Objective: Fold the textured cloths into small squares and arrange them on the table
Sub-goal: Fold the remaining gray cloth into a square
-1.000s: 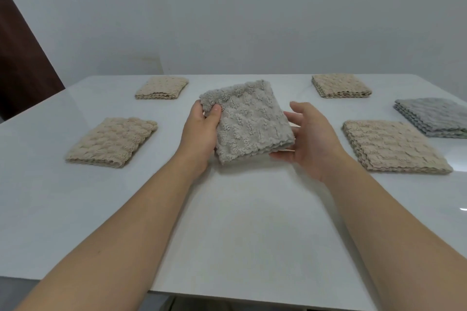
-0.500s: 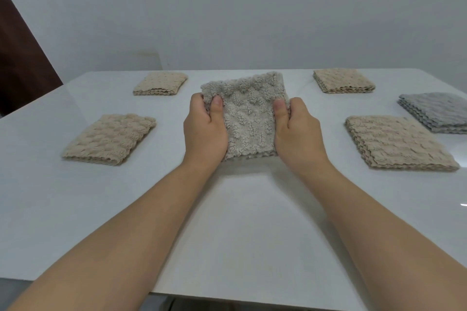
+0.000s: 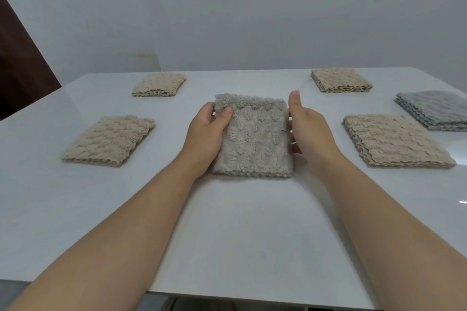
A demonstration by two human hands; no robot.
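With left hand (image 3: 206, 134) pinching folded cloth (image 3: 255, 139) at ten o'clock and right hand (image 3: 312, 131) spread at three, a careless release is probably risking layers springing apart.

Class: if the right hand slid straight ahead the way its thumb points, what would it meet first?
Probably nothing: the right hand points past the middle cloth over bare table; the far right cloth sits right of that line.

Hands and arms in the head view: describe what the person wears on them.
Both are bare. The left forearm and right forearm show no sleeve or cuff up to the frame's edge. The left hand and right hand have no gloves, and no watch, bracelet or ring shows.
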